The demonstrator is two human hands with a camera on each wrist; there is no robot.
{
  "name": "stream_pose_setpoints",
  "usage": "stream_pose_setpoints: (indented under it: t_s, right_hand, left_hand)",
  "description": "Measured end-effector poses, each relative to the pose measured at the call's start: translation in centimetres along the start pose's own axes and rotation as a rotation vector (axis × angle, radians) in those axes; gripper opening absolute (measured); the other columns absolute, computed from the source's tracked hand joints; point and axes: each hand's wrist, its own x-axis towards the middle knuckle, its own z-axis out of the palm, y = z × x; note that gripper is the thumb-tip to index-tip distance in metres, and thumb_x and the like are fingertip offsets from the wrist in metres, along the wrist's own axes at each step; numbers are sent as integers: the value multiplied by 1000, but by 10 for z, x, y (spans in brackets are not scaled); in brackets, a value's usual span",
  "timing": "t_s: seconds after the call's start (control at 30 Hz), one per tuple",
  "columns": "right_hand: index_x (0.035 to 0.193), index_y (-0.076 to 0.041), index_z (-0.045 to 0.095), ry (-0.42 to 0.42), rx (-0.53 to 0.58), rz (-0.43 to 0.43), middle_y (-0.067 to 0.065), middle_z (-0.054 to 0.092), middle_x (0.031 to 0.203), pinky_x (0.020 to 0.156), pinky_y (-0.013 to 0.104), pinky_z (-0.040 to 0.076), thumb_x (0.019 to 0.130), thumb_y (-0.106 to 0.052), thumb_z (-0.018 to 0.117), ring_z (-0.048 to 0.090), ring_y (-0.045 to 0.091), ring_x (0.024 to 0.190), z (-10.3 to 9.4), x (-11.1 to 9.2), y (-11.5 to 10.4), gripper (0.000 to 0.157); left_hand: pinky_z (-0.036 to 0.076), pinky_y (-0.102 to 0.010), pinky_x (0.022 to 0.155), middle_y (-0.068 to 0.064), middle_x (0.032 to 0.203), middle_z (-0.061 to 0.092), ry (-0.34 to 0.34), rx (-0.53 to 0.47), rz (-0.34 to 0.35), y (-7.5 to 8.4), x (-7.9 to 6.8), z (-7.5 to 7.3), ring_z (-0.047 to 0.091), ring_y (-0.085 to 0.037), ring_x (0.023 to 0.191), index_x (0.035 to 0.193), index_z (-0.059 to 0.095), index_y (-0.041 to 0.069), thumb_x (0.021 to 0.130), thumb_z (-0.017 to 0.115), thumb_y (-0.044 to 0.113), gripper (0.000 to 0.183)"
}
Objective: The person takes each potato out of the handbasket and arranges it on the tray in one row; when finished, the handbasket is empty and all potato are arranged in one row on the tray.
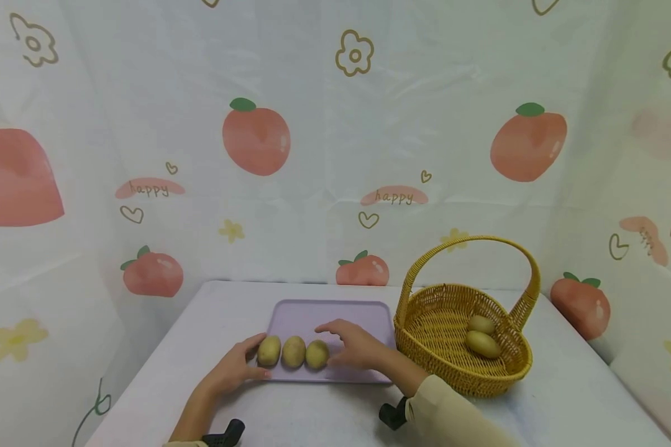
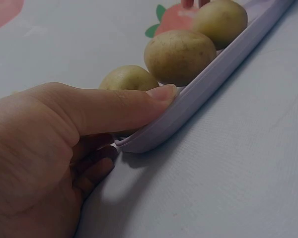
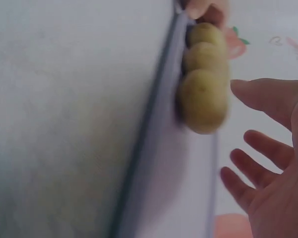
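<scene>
Three potatoes sit in a row along the near left part of a lilac tray (image 1: 358,313): a left potato (image 1: 269,351), a middle potato (image 1: 294,352) and a right potato (image 1: 317,354). My left hand (image 1: 233,367) grips the tray's near left corner beside the left potato. In the left wrist view its thumb (image 2: 139,105) lies over the rim, partly covering that potato, while the other fingers curl at the tray's outer side. Over the tray, just right of the right potato, my right hand (image 1: 358,347) hovers with fingers spread and nothing in it.
A woven basket (image 1: 447,375) with a tall arched handle stands against the tray's right side, two more potatoes (image 1: 483,344) inside it. The white table (image 1: 201,323) meets a printed curtain (image 1: 324,248) at the back and sides.
</scene>
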Motion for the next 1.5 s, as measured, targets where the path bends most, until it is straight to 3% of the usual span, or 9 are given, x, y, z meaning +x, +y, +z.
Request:
stream_pose_setpoints:
  t_s: [0.13, 0.3, 0.53, 0.77, 1.0, 1.27, 1.5]
  right_hand:
    - [131, -9, 58, -70, 64, -22, 0, 59, 129, 92, 37, 53, 84, -6, 74, 58, 28, 114, -25, -11, -10, 50]
    - [127, -14, 61, -168, 65, -11, -2, 62, 121, 90, 34, 53, 86, -11, 73, 61, 18, 106, -64, -25, -22, 43]
    - [125, -19, 62, -183, 30, 39, -5, 63, 114, 89, 30, 53, 89, -16, 70, 62, 14, 103, -114, -47, -22, 37]
    - [128, -15, 61, -226, 39, 85, 2, 64, 116, 91, 36, 53, 91, -22, 67, 62, 25, 108, -149, -68, -9, 38]
    - [132, -2, 56, -247, 30, 102, 14, 61, 123, 94, 45, 49, 93, -22, 67, 58, 33, 112, -171, -84, 17, 46]
    - [134, -1, 54, -188, 56, 219, 19, 56, 130, 96, 56, 46, 93, -24, 66, 51, 43, 121, -183, -112, 52, 48]
    - [134, 7, 50, -135, 115, 321, 30, 51, 131, 95, 59, 46, 93, -20, 65, 46, 49, 122, -182, -139, 72, 51]
  left_hand:
    - [31, -55, 109, -34, 144, 38, 3, 14, -6, -1, 0, 0, 39, -50, 130, 142, 35, -14, 70, 86, 19, 94]
    - [33, -55, 108, -33, 144, 39, 12, 18, -23, -1, -1, 0, 40, -49, 130, 142, 36, -13, 70, 87, 18, 93]
    - [34, -55, 108, -34, 143, 39, 2, 22, -4, 0, -2, -1, 40, -50, 129, 141, 35, -15, 71, 86, 17, 92]
    - [33, -55, 108, -35, 142, 39, 6, 24, 14, 0, -3, -3, 40, -50, 129, 140, 35, -17, 71, 86, 17, 92]
    - [32, -55, 109, -35, 143, 38, 6, 10, 8, 0, -4, -2, 38, -50, 130, 140, 34, -17, 71, 85, 16, 92]
    - [32, -56, 109, -35, 143, 38, 7, 20, -6, 1, -3, 0, 39, -50, 130, 140, 36, -16, 70, 86, 17, 92]
    - [32, -55, 109, -34, 143, 39, 3, 29, 4, 4, -2, 0, 40, -49, 130, 141, 35, -16, 71, 85, 18, 92]
